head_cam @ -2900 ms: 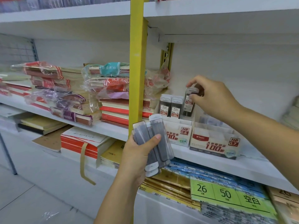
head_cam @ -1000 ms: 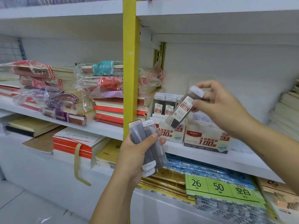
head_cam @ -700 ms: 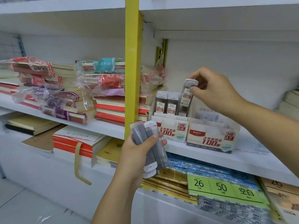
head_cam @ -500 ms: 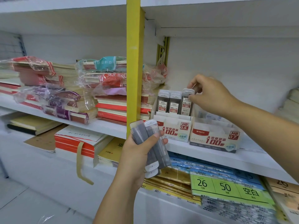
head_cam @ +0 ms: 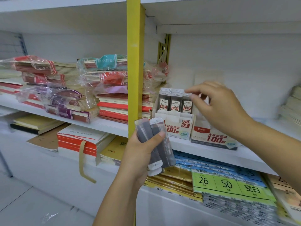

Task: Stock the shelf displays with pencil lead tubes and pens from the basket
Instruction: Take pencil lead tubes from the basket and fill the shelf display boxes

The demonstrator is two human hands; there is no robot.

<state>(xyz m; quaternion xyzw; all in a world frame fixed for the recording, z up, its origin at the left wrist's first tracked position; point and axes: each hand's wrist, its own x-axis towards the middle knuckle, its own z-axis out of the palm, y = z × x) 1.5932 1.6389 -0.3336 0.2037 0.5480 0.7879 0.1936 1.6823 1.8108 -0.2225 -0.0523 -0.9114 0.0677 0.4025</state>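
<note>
Your left hand [head_cam: 141,154] gripped a bundle of lead tubes [head_cam: 156,141] at lower centre of the frame, with the thumb curled across them. Your right hand [head_cam: 218,110] sat centre right, fingertips [head_cam: 191,91] at the cap of the rightmost standing tube [head_cam: 186,106] in the HB 0.5 display box [head_cam: 176,128]. It was too blurred to tell a pinch from a mere touch.

Risks, as judged:
- A finger catching that cap could tip the tube and topple its two neighbours.
- The bundle's lower ends stuck out below your palm, so a slack thumb could let one slide out.
- The HB 0.7 box [head_cam: 211,137] stood just beside. The held tubes showed no readable grade, so a mix-up was possible.

The white shelf [head_cam: 112,125] ran across mid-frame, behind a yellow upright [head_cam: 134,62]. Wrapped notebook stacks [head_cam: 68,95] lay at left, paper packs [head_cam: 228,185] at lower right, and pale floor [head_cam: 24,201] at lower left.
</note>
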